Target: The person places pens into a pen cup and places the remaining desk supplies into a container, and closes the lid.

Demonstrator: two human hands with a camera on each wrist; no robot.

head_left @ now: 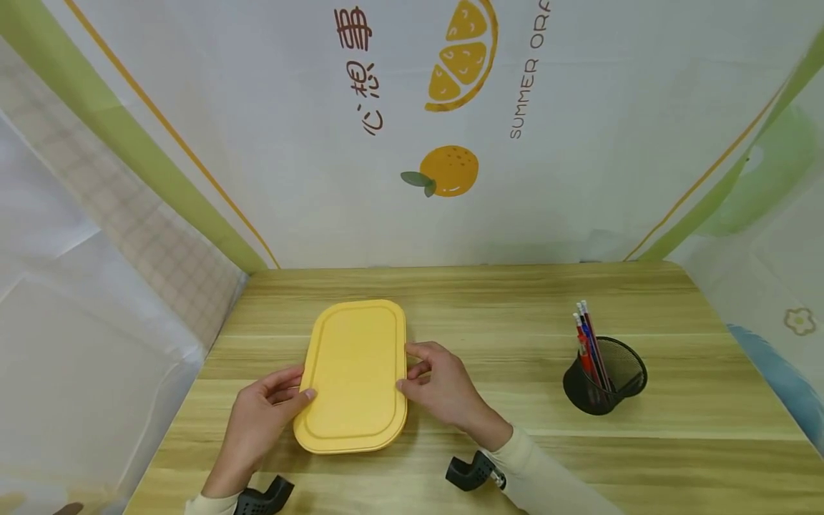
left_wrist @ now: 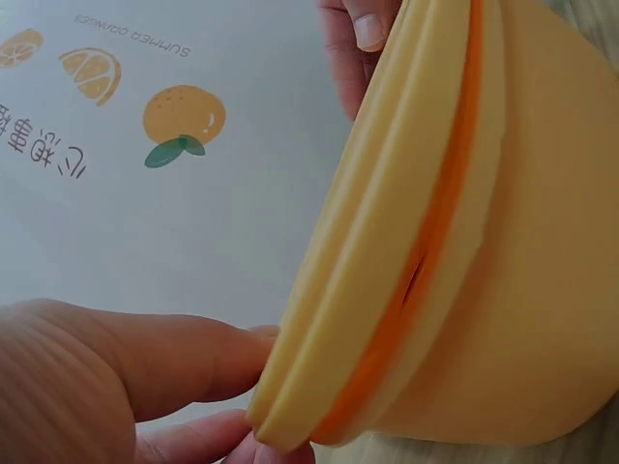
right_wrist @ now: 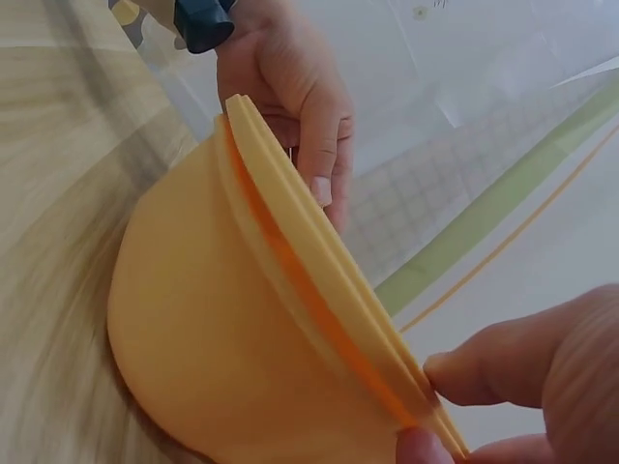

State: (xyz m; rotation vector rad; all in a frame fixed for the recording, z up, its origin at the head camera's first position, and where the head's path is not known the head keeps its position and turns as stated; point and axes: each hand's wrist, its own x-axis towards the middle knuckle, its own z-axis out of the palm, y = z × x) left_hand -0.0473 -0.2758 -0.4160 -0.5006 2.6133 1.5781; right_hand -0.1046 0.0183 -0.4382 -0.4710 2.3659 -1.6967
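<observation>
A yellow rectangular storage box stands on the table, its lid facing up. In the left wrist view, an orange band shows between the lid and the box body. My left hand pinches the lid's left edge, thumb on top and fingers at the rim. On the opposite long side, my right hand grips the rim with thumb and fingers. The right wrist view shows the same orange band under the lid edge. What the box contains is hidden.
A black mesh pen cup stands to the right on the wooden table, with several pencils leaning in it. White cloth with orange prints hangs behind the table. Black wrist cameras sit at both wrists.
</observation>
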